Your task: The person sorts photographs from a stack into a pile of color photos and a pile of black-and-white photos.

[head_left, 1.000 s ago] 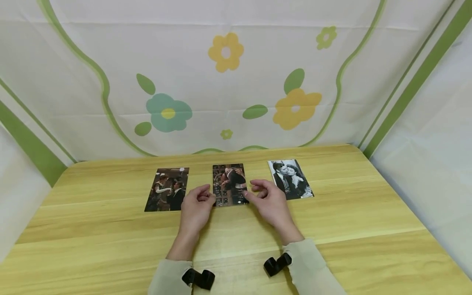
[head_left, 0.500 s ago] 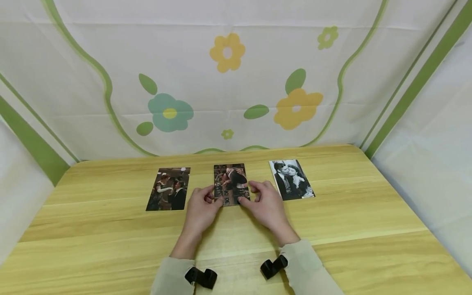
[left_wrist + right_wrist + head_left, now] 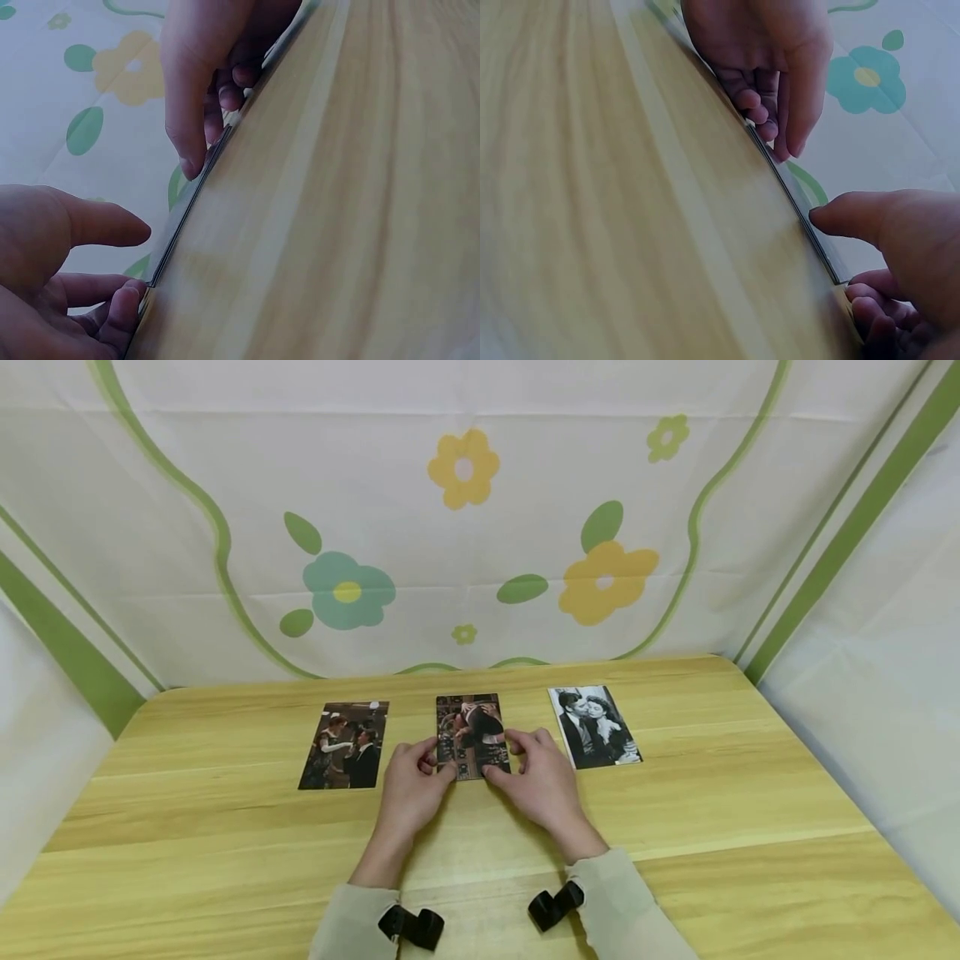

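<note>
Between the left hand (image 3: 414, 785) and the right hand (image 3: 543, 781): a dark brown rectangular photo card (image 3: 471, 739), flat on the table, its picture turned sideways; the wrist views show its near edge as several thin lines, so it is probably a stack, layers uncountable.
Card's long axis: pointing away from the person, roughly square to the line joining the hands, with most of its length ahead of the thumbs.
Nearer hand: neither by much; each has fingertips at its own side edge, and the card sits about midway.
Left hand's hold: fingers curled in at the left edge, thumb over the near left corner, a moderate gap between thumb and forefinger; how firmly it presses cannot be told.
Right hand's hold: much the same, mirrored, with forefinger at the right edge and thumb at the near right corner.
Outside the left hand: a brown-toned rectangular photo card (image 3: 345, 746), slightly slanted, apart from the middle one.
Outside the right hand: a black-and-white rectangular photo card (image 3: 595, 727), just beside the knuckles, slanted the opposite way.
Beneath both hands: a pale yellow wood-grain table (image 3: 720, 793).
Beyond the hands: a white cloth backdrop (image 3: 525, 510) printed with flowers.
</note>
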`<state>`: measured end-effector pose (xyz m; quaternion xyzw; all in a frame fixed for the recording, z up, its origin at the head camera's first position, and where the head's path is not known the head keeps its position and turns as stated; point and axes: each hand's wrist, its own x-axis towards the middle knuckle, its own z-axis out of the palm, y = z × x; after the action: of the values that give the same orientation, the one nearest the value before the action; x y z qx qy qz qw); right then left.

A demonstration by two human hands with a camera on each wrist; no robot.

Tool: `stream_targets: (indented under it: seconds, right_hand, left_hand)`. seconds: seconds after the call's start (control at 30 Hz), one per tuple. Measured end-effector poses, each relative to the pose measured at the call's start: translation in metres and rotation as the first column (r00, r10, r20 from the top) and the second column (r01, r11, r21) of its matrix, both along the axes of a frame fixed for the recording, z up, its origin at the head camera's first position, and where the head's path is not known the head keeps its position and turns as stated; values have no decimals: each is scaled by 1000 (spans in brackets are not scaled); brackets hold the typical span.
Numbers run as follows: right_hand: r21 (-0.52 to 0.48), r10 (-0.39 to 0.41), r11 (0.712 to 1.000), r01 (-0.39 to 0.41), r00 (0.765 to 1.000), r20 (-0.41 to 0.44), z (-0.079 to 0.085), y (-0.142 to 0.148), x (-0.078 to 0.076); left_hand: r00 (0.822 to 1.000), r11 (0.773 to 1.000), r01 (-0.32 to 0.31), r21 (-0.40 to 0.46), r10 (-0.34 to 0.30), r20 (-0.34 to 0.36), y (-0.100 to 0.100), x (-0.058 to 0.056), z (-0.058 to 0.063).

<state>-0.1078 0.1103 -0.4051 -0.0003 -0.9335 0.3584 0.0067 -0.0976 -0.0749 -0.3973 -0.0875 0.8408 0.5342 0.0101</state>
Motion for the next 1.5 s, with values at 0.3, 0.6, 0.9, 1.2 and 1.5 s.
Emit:
stream_targets:
  seconds: [0.3,0.6,0.9,1.2,1.5]
  right_hand:
    - [3,-5,1000,5,1000,-8,-2,0,1]
    - [-14,-11,1000,11,1000,-19,-1,-1,2]
    - [-117,-15,993,14,1000,-7,3,-1,0]
    - [-280,-16,960,11,1000,-16,15,-3,1]
    - [-350,-30,937,6,997,-65,26,-4,4]
  left_hand:
    - [1000,1000,4,-4,-4,-3,0,0,1]
    - [1000,1000,-26,17,26,3,2,1,2]
    - [998,996,-61,72,59,23,1,2,3]
    - [992,978,-114,175,121,-27,-4,5,13]
    - [994,962,-108,249,101,38,-13,3,28]
